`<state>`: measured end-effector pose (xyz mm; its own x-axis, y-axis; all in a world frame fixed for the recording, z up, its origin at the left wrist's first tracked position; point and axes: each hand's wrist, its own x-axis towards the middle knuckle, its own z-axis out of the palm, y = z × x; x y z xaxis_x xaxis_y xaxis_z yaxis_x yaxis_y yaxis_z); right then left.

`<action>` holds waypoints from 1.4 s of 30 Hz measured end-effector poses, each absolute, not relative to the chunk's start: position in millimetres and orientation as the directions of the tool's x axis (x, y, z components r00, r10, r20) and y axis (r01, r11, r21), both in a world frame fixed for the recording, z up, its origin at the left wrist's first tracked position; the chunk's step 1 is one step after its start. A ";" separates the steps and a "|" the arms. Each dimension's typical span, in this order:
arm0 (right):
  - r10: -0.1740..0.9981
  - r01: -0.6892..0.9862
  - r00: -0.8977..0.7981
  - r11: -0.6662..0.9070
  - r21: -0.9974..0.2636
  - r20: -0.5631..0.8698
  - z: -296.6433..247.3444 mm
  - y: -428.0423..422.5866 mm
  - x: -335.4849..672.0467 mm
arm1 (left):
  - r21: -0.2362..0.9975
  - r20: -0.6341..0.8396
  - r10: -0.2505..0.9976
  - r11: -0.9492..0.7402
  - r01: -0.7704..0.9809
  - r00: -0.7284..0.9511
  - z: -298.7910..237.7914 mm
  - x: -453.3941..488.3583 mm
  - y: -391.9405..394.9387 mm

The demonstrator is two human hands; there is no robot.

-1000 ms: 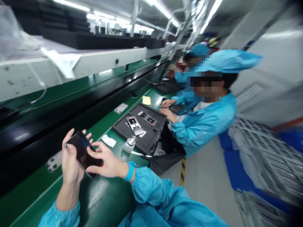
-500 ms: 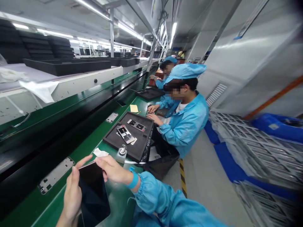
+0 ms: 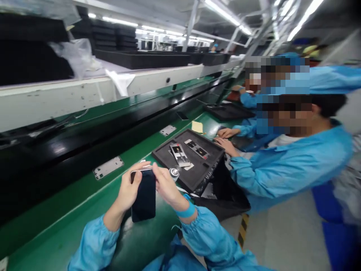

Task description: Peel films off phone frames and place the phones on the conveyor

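Observation:
A smartphone (image 3: 144,199) with a dark glass front is held above the green bench. My left hand (image 3: 128,188) grips its left edge, thumb on the front near the top corner. The fingers of my right hand (image 3: 166,184) close on the upper right corner. A round metal-topped dispenser (image 3: 174,173) stands just beyond my right hand. Close by is a black tray (image 3: 194,180) with several opened phone parts, among them a silver phone assembly (image 3: 180,155). A pale phone frame (image 3: 108,168) lies on the bench to the left.
A co-worker in a blue smock (image 3: 287,162) sits to the right, hands at the bench. A black bag (image 3: 225,195) hangs below the tray. A yellow note (image 3: 197,127) lies past it. The raised white shelf (image 3: 42,99) runs along the left with black trays on it.
My view has swung left, so the scene has shifted right. The phone appears smaller and more upright, and both hands still hold it.

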<state>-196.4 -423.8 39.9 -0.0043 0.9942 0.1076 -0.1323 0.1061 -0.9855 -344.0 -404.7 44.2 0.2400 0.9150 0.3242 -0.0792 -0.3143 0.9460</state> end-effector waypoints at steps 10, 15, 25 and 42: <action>0.871 0.226 -0.491 0.139 -0.964 0.010 19.3 -463.0 -189.9 | 0.697 0.135 0.988 -0.038 -0.716 0.078 63.4 -375.4 -388.4; 0.859 0.217 -0.510 0.191 -0.957 0.056 9.2 -448.8 -199.1 | 0.677 0.074 0.997 -0.068 -0.733 -0.024 65.8 -372.9 -388.8; 0.877 -0.021 -0.476 0.065 -0.998 0.067 -7.3 -414.2 -218.9 | 0.754 0.070 0.947 -0.255 -0.605 -0.312 73.7 -364.4 -379.2; 0.949 0.030 -0.302 0.106 -0.994 0.092 21.3 -416.7 -85.5 | 0.832 0.132 0.951 -0.260 -0.491 -0.279 94.2 -254.4 -270.5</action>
